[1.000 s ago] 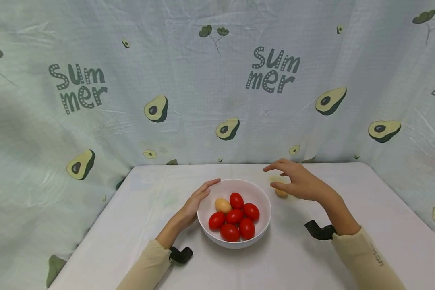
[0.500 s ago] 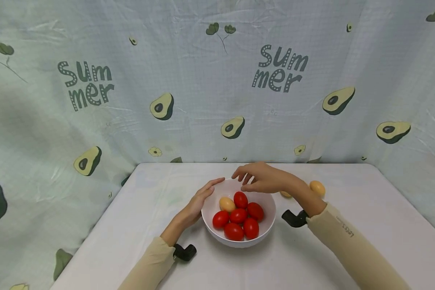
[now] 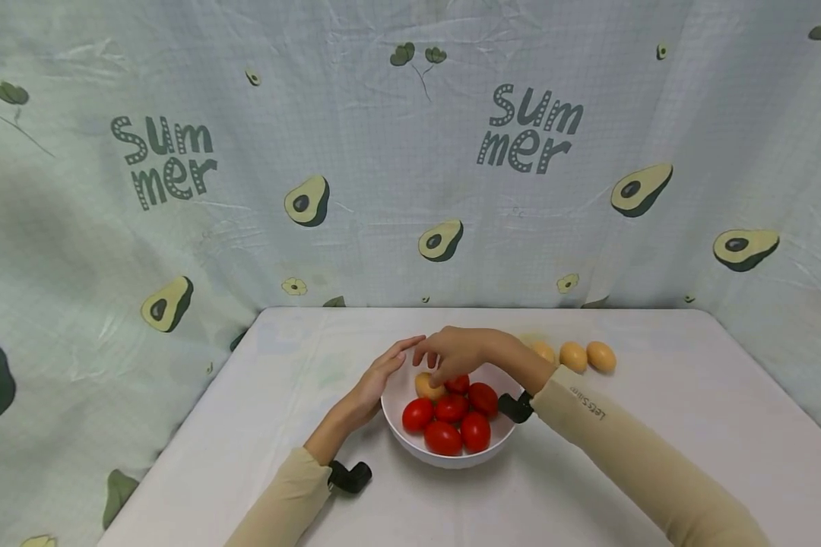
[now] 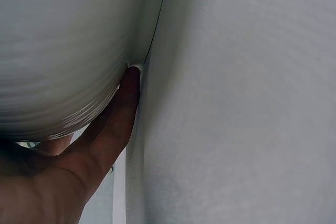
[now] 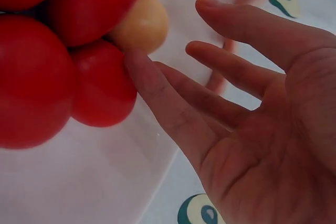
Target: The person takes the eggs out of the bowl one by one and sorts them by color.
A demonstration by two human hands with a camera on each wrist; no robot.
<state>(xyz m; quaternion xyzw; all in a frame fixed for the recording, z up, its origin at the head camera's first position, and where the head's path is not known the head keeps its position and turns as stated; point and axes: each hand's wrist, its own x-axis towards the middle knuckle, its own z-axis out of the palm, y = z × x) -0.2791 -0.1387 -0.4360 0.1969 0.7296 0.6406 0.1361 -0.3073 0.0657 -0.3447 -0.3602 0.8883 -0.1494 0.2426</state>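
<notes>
A white bowl (image 3: pixel 410 448) holds several red eggs (image 3: pixel 443 438) and one yellow egg (image 3: pixel 427 386). My left hand (image 3: pixel 366 391) rests against the bowl's left side with its fingers extended; the left wrist view shows the fingers (image 4: pixel 123 108) lying along the outer wall. Over the far part of the bowl is my right hand (image 3: pixel 454 351), its fingers loosely bent. In the right wrist view, one fingertip is at the yellow egg (image 5: pixel 144 24), beside a red egg (image 5: pixel 102 85). Nothing is gripped between the right thumb and fingers. Whether the fingertip touches the egg is hard to tell.
Three yellow eggs (image 3: pixel 573 356) stand in a row on the white table (image 3: pixel 629 441), right of the bowl and beyond the right forearm. Behind the table hangs a pale curtain (image 3: pixel 356 152) with avocado prints. Each wrist carries a black mount (image 3: pixel 350 477).
My right hand has moved left from above the yellow eggs on the table to inside the bowl's rim, near its yellow egg. The left hand stays against the bowl. The head view shifted slightly.
</notes>
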